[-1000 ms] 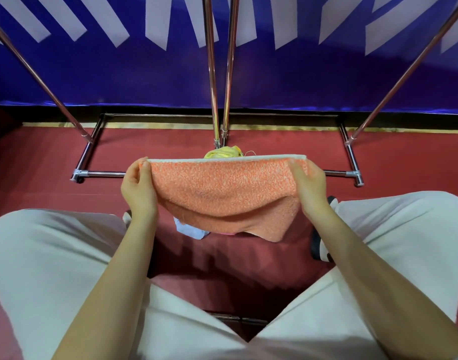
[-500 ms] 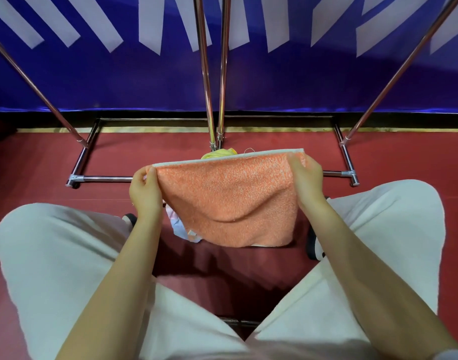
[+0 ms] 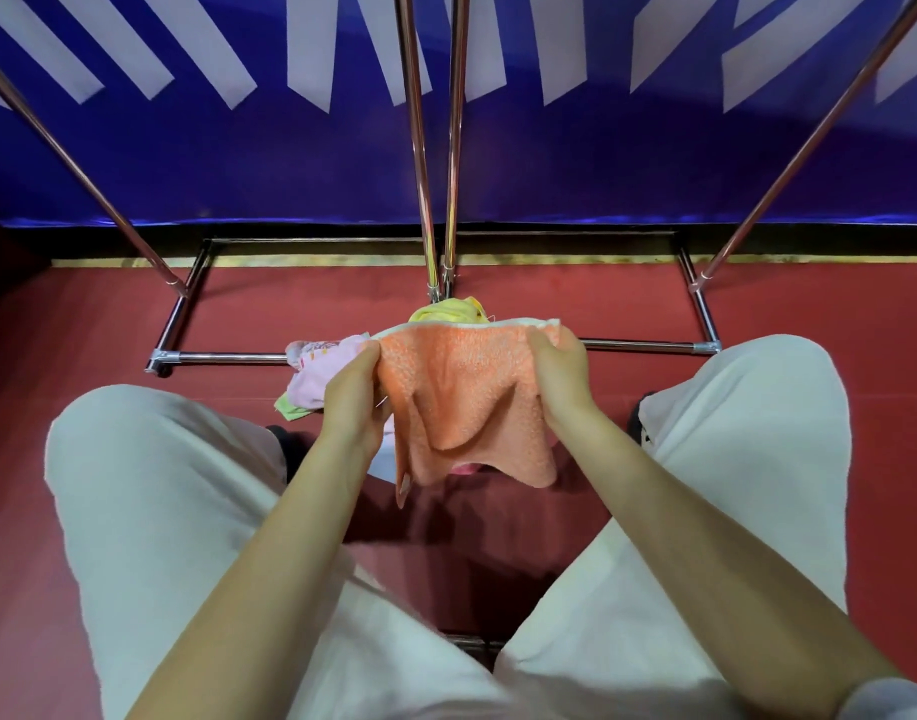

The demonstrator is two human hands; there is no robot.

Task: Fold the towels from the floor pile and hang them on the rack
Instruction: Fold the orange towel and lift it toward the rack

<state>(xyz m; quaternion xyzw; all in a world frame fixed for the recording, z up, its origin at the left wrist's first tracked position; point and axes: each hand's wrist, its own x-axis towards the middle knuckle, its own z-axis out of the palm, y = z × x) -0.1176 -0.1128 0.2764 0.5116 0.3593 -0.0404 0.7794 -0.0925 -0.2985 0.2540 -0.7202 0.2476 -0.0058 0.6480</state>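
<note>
Above the red floor, between my knees, I hold the orange towel by its top edge, and from my head camera the change is plain: a second ago that edge was stretched wide and flat between my hands, and now I have brought them much closer together, so the cloth has gone slack and buckled into deep soft folds in the middle, with its lower corners hanging down near me. My left hand has its fingers curled round the left end of the edge, thumb on the near face; my right hand pinches the right end the same way, fingers wrapped over the white hem. With the towel narrower, more of the floor pile shows to its left, pink and pale green cloth lying across the near bottom bar of the rack, and a yellow piece peeks out just beyond the towel's far edge. I judge that I am in the middle of folding this towel in half, end to end; the ends have not yet met. The rack's uprights rise on the far side, and no hanging rail is in view, so hanging waits on finishing the fold.
</note>
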